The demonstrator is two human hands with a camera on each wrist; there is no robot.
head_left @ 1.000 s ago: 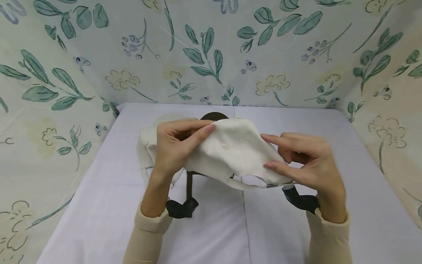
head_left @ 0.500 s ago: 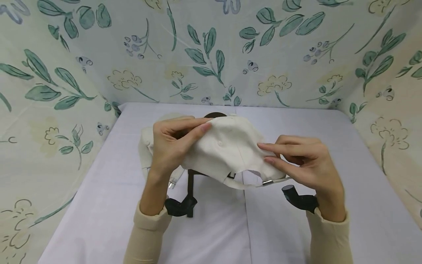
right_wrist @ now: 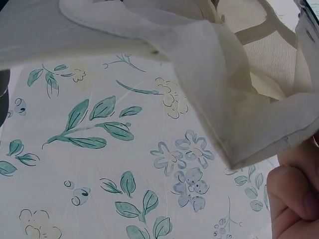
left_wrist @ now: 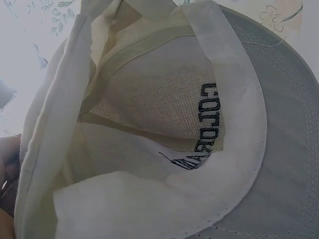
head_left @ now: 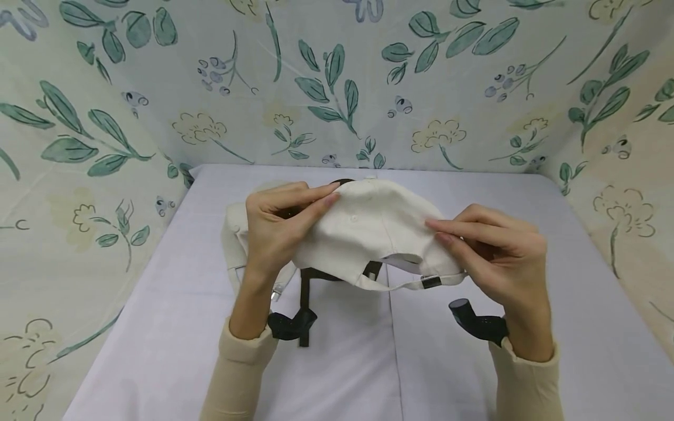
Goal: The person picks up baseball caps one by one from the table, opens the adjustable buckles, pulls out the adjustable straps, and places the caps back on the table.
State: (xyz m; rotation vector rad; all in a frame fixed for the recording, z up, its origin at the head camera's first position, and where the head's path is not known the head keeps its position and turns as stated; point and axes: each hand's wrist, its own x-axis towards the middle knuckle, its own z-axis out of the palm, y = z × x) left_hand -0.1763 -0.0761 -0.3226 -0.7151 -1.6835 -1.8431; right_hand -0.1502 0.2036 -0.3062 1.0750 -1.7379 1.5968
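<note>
A white baseball cap [head_left: 368, 228] is held up in both hands, its back opening and strap with a dark-looking buckle [head_left: 430, 282] toward me. My left hand [head_left: 274, 231] pinches the cap's upper left side between thumb and fingers. On the right side, my right hand [head_left: 497, 251] pinches the fabric above the buckle. In the left wrist view the cap's inside shows, with dark stitched lettering [left_wrist: 207, 122] and a grey-looking brim [left_wrist: 294, 134]. The right wrist view has the cap's inner band [right_wrist: 209, 89] above curled fingers [right_wrist: 294, 194].
Behind my left hand lies another white cap [head_left: 235, 231], partly hidden. A dark brown cap [head_left: 321, 274] sits behind the held one, its strap [head_left: 304, 292] hanging toward me. All lie on a white-covered table [head_left: 337, 374] before a floral cloth backdrop [head_left: 337, 140].
The held cap has risen slightly and its right side is spread wider. My right hand has shifted its pinch, and the buckle has turned more toward me. My left hand stays almost still.
</note>
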